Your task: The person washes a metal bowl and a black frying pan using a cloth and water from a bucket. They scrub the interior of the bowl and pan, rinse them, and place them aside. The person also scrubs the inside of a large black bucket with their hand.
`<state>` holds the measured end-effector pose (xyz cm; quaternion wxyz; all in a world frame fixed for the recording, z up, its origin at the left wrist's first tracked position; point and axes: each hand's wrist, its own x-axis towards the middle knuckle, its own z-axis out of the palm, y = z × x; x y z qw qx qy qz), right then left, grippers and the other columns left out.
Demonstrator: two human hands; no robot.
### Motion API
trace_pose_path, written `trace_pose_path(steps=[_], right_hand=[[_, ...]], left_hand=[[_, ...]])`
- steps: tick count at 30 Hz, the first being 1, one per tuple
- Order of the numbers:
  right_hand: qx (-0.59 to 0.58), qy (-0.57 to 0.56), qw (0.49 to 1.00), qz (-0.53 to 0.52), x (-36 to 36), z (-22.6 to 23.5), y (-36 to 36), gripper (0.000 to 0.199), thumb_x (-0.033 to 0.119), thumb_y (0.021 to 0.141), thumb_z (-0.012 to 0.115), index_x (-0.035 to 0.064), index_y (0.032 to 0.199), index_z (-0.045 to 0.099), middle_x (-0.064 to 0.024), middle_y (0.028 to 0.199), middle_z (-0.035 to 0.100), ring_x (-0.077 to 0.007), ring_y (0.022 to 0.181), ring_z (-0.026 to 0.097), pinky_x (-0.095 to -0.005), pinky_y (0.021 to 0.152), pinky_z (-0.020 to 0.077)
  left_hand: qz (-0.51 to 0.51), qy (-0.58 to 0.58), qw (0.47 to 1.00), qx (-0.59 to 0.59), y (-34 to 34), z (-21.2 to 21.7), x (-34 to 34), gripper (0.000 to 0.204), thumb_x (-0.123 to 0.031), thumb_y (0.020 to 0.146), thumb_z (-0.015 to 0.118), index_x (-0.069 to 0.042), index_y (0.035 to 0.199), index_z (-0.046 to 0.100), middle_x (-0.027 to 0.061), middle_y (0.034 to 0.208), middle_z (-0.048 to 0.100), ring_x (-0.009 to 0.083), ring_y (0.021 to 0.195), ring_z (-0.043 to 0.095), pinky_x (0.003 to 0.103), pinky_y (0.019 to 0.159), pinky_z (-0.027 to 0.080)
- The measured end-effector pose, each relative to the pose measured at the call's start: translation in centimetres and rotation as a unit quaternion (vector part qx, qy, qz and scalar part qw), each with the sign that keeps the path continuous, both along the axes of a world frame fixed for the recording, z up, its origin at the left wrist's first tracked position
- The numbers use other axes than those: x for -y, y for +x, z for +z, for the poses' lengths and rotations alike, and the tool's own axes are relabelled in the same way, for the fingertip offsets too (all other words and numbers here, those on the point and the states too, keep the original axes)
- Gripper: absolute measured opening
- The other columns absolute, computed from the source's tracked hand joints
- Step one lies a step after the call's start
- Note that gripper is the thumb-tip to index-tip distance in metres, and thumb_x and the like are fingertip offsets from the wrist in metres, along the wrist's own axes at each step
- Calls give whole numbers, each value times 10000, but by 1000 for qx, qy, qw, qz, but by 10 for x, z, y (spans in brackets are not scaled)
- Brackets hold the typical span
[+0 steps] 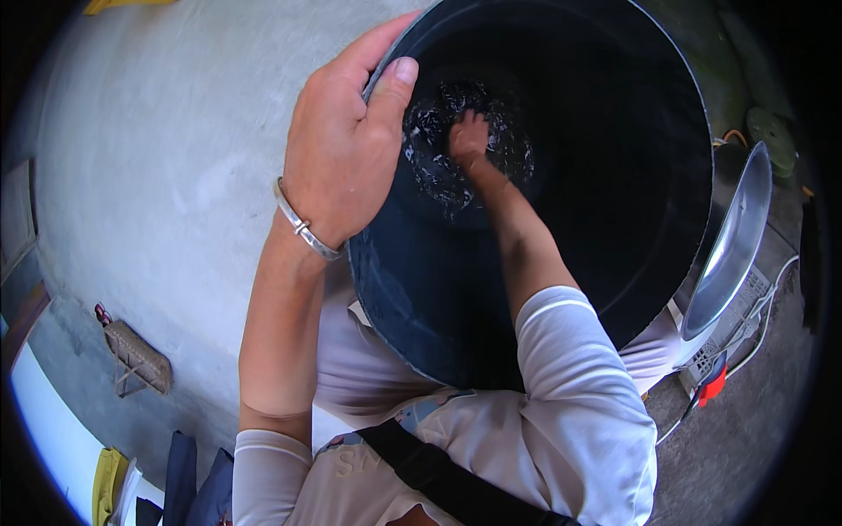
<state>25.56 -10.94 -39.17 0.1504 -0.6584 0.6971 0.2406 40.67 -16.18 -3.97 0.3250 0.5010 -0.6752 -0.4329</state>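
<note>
A deep, dark round bucket [412, 324] is tilted toward me, its mouth facing up at me. My left hand [346, 140] is closed on the bucket's left rim, thumb inside and fingers outside. Down inside, my right hand [469, 136] reaches into rippling water [430, 171] near the bottom. Its short-looking fingers are spread a little at the water's surface, and I see nothing held in them. A silver bracelet [303, 223] circles my left wrist.
At the right, a wide metal basin [732, 245] leans beside the bucket, near a pale perforated crate [732, 324], a white cable [763, 324] and a red object [715, 386]. A small woven stool [136, 355] lies on the concrete floor at the left. Folded cloths [110, 478] lie lower left.
</note>
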Motion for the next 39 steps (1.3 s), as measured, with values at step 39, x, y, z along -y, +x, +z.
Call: trace_pose_path(steps=[39], right_hand=[[544,-248,760,-255,29,7,79,472,122,778,556,-82,1176,405,-315,1193,396,-442,1141,379,-399,1036,271]], left_hand=[[1,4,1000,-14,-12,1,1,348,-196,937,481,9,1214,524,76,1031,635,154,945,576,262,853,436]])
